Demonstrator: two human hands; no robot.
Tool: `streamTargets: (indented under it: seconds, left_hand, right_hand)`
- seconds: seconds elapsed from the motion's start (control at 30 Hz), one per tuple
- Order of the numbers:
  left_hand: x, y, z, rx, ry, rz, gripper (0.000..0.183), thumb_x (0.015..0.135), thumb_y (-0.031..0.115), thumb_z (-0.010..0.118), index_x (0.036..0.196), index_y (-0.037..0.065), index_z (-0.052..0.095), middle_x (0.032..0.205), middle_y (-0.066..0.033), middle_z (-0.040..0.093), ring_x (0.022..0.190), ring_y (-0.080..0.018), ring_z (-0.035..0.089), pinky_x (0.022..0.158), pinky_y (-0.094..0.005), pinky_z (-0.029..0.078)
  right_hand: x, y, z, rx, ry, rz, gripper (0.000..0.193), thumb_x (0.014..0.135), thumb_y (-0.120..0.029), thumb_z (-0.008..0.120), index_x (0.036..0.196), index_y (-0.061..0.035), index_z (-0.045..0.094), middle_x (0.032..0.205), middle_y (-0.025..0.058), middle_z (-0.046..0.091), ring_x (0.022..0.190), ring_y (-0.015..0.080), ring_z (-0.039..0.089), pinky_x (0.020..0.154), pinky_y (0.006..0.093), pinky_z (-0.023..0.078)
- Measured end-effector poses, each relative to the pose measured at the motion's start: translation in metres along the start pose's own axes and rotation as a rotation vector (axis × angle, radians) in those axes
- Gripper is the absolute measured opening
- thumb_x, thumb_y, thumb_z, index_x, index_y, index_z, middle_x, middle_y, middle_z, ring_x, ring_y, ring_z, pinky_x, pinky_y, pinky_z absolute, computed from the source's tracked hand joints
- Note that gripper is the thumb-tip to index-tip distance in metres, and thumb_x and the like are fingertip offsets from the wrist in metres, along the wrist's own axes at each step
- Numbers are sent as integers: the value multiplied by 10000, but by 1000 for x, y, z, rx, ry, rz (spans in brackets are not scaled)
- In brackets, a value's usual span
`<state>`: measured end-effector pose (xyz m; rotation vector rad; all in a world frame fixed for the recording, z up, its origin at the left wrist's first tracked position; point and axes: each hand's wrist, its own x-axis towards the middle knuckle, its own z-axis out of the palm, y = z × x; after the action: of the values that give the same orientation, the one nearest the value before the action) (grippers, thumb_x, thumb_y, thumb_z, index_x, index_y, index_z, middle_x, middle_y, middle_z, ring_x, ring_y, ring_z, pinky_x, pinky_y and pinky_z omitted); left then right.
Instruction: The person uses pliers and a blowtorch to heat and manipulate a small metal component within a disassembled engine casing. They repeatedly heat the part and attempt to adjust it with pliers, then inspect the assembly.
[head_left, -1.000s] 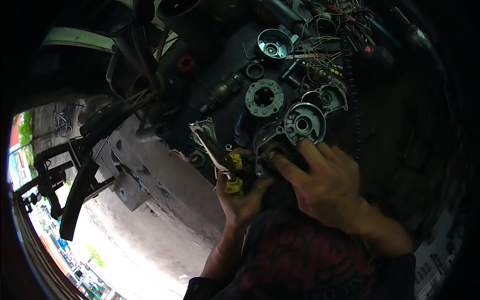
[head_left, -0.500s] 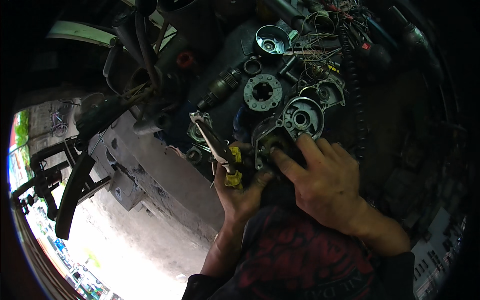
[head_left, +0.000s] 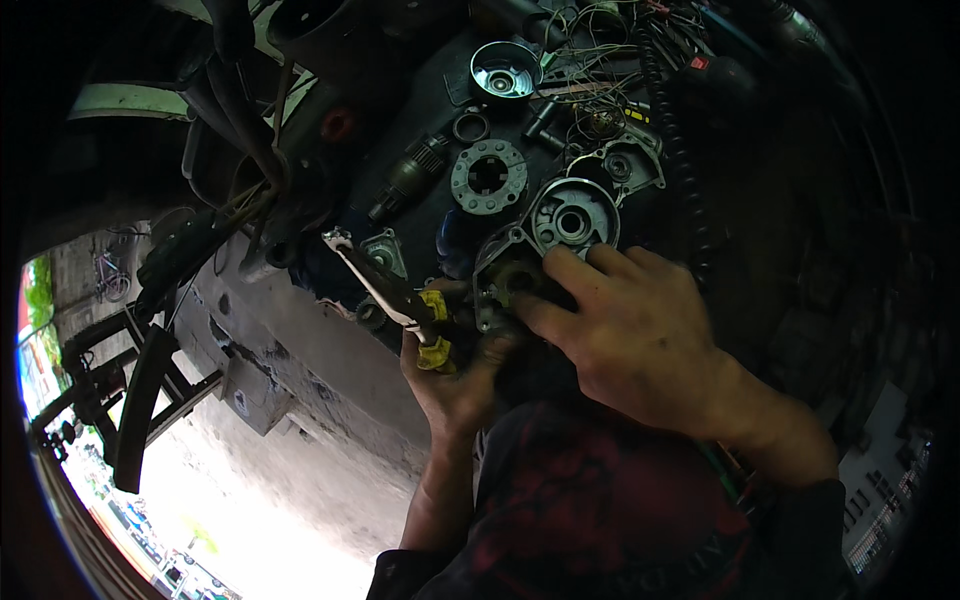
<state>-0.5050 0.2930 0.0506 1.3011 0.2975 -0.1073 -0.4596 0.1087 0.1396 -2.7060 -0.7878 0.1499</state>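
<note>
My left hand is closed around a pair of pliers with yellow grips. Their metal jaws point away to the far left. The left thumb lies against the near left edge of a grey cast-metal housing, which has a round hub at its far end. Over the housing's near side, my right hand bends its fingers, some at the round rim. One outstretched finger reaches into the dark recess, where its tip is hard to see. Just left of the pliers are a small gear and a small metal cover.
Beyond the hands lie a flanged ring, a geared shaft, a thin ring, a round metal cup and a flat cover. Tangled wires and a black coiled cable run along the right.
The whole view has shifted, so the parts appear farther left. The pliers' jaws have swung slightly left. Both hands keep their holds.
</note>
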Motion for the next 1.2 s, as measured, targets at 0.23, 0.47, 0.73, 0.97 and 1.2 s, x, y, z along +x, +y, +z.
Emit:
streamTargets:
  seconds: [0.23, 0.47, 0.73, 0.97, 1.2]
  left_hand:
    - [-5, -6, -7, 49, 28, -61, 621, 813, -38, 850, 1343, -34, 527, 1148, -93, 684, 1034, -155, 673, 909, -288, 564]
    - [-4, -6, -6, 53, 39, 22, 606, 819, -39, 842, 1336, -37, 524, 1137, -104, 694, 1007, -165, 689, 874, -293, 583]
    - [-9, -5, -10, 97, 42, -49, 600, 824, -44, 834, 1338, -29, 525, 1134, -97, 694, 1000, -158, 693, 859, -282, 583]
    - [-4, -4, -6, 53, 34, -104, 622, 803, -92, 825, 1346, -18, 531, 1149, -94, 688, 1022, -158, 687, 892, -294, 574]
    - [1, -6, -2, -25, 7, 42, 631, 788, -62, 854, 1332, -13, 539, 1124, -78, 686, 1005, -152, 685, 883, -289, 572]
  right_hand:
    - [0, -9, 10, -42, 73, 80, 387, 770, -175, 695, 1151, -137, 755, 992, 39, 618, 752, 185, 622, 614, 330, 497]
    - [-1, 4, 5, 56, 5, -18, 316, 735, -193, 726, 1038, -106, 752, 978, 35, 612, 806, 179, 642, 647, 316, 523]
    - [7, 6, 3, 46, 7, -4, 365, 742, -204, 761, 1099, -132, 767, 939, 41, 627, 707, 186, 675, 599, 343, 553]
    - [18, 4, 2, -10, -37, 36, 337, 782, -209, 771, 1106, -117, 771, 792, 47, 631, 620, 207, 682, 562, 343, 558]
    - [21, 6, -14, 77, -188, 87, 383, 769, -233, 797, 1147, -180, 764, 777, 20, 620, 618, 222, 675, 540, 383, 533]
